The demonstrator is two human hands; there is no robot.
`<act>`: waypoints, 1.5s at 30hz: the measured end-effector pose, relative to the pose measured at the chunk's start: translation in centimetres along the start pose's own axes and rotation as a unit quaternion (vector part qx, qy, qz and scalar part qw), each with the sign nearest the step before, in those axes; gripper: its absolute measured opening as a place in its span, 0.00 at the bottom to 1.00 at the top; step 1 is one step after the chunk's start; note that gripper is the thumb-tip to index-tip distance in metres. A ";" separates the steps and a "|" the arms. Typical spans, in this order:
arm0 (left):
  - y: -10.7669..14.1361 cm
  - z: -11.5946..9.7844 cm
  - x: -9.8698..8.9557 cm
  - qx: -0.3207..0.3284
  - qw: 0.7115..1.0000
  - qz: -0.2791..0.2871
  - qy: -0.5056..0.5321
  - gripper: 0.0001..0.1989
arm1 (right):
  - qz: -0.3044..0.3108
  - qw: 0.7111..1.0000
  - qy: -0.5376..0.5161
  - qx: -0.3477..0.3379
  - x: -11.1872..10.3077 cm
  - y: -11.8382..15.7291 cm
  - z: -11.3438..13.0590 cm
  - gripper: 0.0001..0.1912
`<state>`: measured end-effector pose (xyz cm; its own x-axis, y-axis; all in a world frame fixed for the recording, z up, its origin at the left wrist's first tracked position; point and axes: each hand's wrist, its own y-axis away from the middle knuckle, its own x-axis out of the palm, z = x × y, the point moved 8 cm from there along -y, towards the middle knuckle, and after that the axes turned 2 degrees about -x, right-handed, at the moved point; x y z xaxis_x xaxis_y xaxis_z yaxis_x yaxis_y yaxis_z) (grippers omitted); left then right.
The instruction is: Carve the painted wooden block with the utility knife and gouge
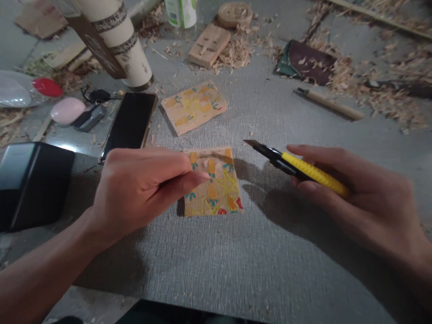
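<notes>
My right hand holds a yellow and black utility knife, its blade out and pointing up and left. My left hand is closed, thumb against the curled fingers, above the left part of a square wooden piece painted with pineapples and yellow stars. Whatever the left fingers may pinch is too small or hidden to name. A dark curved mark runs near the top of that square. Behind it lies a second painted wooden piece, tilted on the grey table.
A phone, a black box and a patterned cup stand or lie at the left. Farther back are a carved wooden block, wood shavings and a wooden-handled tool at the right.
</notes>
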<state>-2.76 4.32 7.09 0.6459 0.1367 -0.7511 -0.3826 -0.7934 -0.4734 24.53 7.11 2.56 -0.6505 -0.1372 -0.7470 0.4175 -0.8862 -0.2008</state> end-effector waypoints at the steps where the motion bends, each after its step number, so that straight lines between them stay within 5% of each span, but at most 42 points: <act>1: 0.0 -0.1 0.0 0.003 1.000 0.005 0.002 0.20 | 0.000 1.000 -0.002 0.004 0.0 0.0 0.0 0.20; 11: 0.3 -0.6 -0.7 0.007 0.998 -0.047 -0.032 0.04 | -0.013 1.000 0.000 -0.004 -0.1 0.2 0.0 0.20; 17: 0.4 -0.8 -1.3 -0.001 0.998 -0.059 -0.016 0.07 | -0.033 0.999 0.010 0.019 -0.4 0.4 -0.8 0.23; 26: 0.4 -1.3 -0.2 0.071 0.996 0.003 0.058 0.24 | -0.019 1.000 0.015 0.016 -0.3 0.2 -0.5 0.24; 33: 0.5 -1.0 -0.5 0.053 0.998 -0.022 0.040 0.13 | -0.010 1.000 0.001 0.017 -0.1 0.2 -0.7 0.25; 45: 0.4 -1.3 -0.3 0.032 0.998 -0.027 0.046 0.12 | -0.024 1.000 0.008 -0.002 -0.3 0.1 -0.6 0.25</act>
<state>-2.22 3.16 7.72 0.7239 0.1215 -0.6791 -0.3842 -0.7467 -0.5431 25.12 7.32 2.35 -0.6588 -0.0875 -0.7472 0.3893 -0.8896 -0.2391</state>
